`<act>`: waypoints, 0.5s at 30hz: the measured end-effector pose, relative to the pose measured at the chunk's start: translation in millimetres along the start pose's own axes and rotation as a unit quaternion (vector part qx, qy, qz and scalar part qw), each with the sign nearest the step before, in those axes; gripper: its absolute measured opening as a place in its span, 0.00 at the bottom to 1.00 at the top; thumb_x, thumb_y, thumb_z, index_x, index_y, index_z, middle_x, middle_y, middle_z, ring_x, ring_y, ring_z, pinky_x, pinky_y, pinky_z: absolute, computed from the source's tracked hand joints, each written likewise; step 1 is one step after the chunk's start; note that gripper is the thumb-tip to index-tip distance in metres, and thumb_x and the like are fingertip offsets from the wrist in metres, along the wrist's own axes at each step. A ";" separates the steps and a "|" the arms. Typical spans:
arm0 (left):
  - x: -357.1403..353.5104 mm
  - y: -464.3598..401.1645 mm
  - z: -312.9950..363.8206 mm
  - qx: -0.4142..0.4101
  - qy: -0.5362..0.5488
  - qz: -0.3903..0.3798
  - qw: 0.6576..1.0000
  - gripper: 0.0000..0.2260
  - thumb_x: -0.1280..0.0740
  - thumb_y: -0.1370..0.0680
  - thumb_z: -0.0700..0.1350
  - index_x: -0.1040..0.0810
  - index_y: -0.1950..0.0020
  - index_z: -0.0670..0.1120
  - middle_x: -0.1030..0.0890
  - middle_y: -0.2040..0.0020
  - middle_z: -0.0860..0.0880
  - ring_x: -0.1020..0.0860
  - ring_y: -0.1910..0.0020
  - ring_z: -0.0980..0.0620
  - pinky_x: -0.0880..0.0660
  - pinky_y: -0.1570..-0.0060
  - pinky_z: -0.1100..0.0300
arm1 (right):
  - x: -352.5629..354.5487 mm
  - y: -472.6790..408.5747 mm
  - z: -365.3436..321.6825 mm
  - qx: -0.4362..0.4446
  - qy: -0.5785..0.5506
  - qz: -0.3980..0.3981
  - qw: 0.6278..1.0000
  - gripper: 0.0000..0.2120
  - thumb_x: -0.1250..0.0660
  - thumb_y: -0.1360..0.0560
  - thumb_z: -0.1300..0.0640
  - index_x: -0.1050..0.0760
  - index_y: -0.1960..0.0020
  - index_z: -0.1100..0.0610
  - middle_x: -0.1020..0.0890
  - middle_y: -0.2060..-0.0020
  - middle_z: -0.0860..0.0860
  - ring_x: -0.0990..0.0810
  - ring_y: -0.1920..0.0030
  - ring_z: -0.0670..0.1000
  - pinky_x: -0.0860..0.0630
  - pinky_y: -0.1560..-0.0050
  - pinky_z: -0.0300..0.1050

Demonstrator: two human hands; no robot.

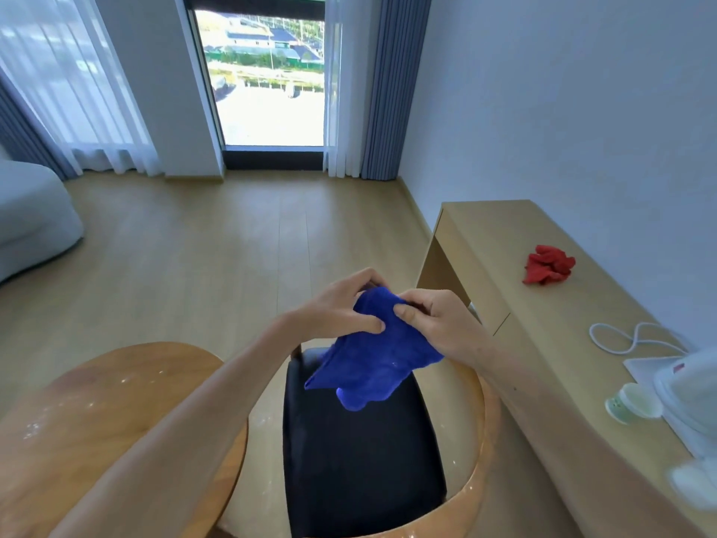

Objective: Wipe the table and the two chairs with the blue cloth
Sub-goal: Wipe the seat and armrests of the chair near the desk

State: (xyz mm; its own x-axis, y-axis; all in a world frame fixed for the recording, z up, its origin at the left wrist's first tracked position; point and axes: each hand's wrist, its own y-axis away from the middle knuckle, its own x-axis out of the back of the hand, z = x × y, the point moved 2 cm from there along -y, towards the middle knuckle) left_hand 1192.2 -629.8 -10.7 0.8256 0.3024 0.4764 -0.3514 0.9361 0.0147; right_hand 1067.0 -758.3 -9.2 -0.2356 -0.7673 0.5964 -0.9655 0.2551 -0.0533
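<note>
Both hands hold the blue cloth (372,351) in the air above a chair. My left hand (337,308) pinches its upper left edge between thumb and fingers. My right hand (438,320) pinches the upper right edge, and the rest of the cloth hangs down crumpled. Below it stands a chair with a black seat (357,460) and a curved wooden back rail (485,429). A round wooden table (97,413) with pale specks on its top sits at the lower left, partly behind my left forearm. No second chair is in view.
A long light-wood desk (504,227) runs along the right wall, carrying a crumpled red cloth (549,265), a white cable (628,337), a small green-white cup (632,403) and a white appliance (690,386). A grey sofa (31,219) stands at the left. Wooden floor stretches toward the window.
</note>
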 end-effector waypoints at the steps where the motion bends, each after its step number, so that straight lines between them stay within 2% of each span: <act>1: 2.7 -0.2 2.9 -0.005 -0.023 0.013 1.000 0.10 0.30 0.27 0.40 0.26 0.48 0.48 0.21 0.54 0.52 0.22 0.56 0.56 0.22 0.55 0.60 | 0.6 -0.1 -2.1 0.006 0.009 0.019 1.000 0.08 0.39 0.19 0.57 0.21 0.46 0.53 0.17 0.57 0.47 0.20 0.56 0.43 0.25 0.57 0.31; 3: 7.7 -1.4 8.5 -0.021 -0.070 0.036 0.997 0.06 0.30 0.26 0.41 0.26 0.52 0.44 0.21 0.58 0.50 0.23 0.59 0.53 0.23 0.56 0.56 | 3.2 1.2 -4.4 0.014 0.024 0.056 0.998 0.07 0.37 0.20 0.55 0.21 0.46 0.52 0.17 0.57 0.46 0.20 0.56 0.42 0.27 0.56 0.30; 5: 12.3 -0.9 14.0 -0.027 -0.084 0.053 0.995 0.06 0.31 0.26 0.41 0.27 0.53 0.43 0.22 0.60 0.48 0.24 0.60 0.51 0.24 0.57 0.55 | 6.8 3.3 2.9 -0.012 0.019 0.041 0.999 0.06 0.32 0.23 0.53 0.23 0.47 0.50 0.18 0.56 0.45 0.20 0.56 0.43 0.24 0.55 0.33; 7: 20.4 2.3 17.0 -0.015 -0.050 0.074 0.996 0.06 0.32 0.25 0.41 0.28 0.53 0.44 0.23 0.61 0.49 0.25 0.62 0.53 0.26 0.58 0.57 | 6.6 8.3 16.6 -0.055 0.018 -0.040 0.998 0.08 0.28 0.28 0.54 0.24 0.51 0.48 0.18 0.58 0.45 0.20 0.56 0.46 0.21 0.53 0.45; 8: 26.2 4.2 17.1 -0.004 -0.028 0.082 0.996 0.05 0.32 0.24 0.41 0.28 0.53 0.44 0.23 0.60 0.49 0.24 0.61 0.53 0.26 0.58 0.57 | 6.5 11.0 22.7 -0.064 0.029 -0.054 0.996 0.07 0.28 0.30 0.54 0.24 0.53 0.49 0.18 0.59 0.46 0.19 0.56 0.49 0.21 0.51 0.52; 9: 33.1 5.5 15.5 0.004 -0.018 0.089 0.996 0.05 0.33 0.23 0.42 0.29 0.52 0.44 0.22 0.59 0.48 0.24 0.60 0.53 0.26 0.57 0.57 | 9.3 11.9 26.5 -0.068 0.027 -0.034 0.997 0.06 0.28 0.31 0.55 0.23 0.55 0.50 0.18 0.60 0.47 0.19 0.56 0.50 0.22 0.50 0.57; 10: 40.7 6.8 12.8 0.012 -0.019 0.096 0.995 0.05 0.33 0.23 0.43 0.29 0.51 0.44 0.22 0.58 0.46 0.24 0.59 0.51 0.26 0.56 0.55 | 14.6 11.6 27.2 -0.068 0.009 0.006 0.998 0.06 0.28 0.30 0.56 0.22 0.54 0.52 0.17 0.60 0.48 0.19 0.56 0.51 0.22 0.50 0.57; 13: 56.9 14.0 -0.6 0.043 -0.007 0.103 0.994 0.06 0.34 0.22 0.44 0.29 0.49 0.45 0.20 0.53 0.44 0.22 0.56 0.49 0.24 0.55 0.55 | 31.3 7.2 17.2 -0.064 -0.150 0.123 0.979 0.08 0.28 0.27 0.61 0.22 0.49 0.54 0.15 0.55 0.49 0.17 0.53 0.50 0.20 0.51 0.47; 15: 59.6 17.8 -8.6 0.065 -0.027 0.073 0.995 0.05 0.33 0.22 0.43 0.27 0.48 0.46 0.19 0.53 0.46 0.21 0.54 0.49 0.24 0.54 0.55 | 37.9 2.0 8.8 -0.045 -0.154 0.124 0.979 0.07 0.31 0.25 0.62 0.22 0.49 0.52 0.15 0.55 0.48 0.17 0.52 0.49 0.21 0.53 0.42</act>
State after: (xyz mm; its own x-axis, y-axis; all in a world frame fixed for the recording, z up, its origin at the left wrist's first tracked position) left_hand 1238.9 -593.5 10.4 0.7379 0.4199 0.5284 -0.5229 0.8507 0.0541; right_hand 1055.1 -792.1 6.2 -0.4981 -0.8121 0.3038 -0.8634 0.4968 -0.0877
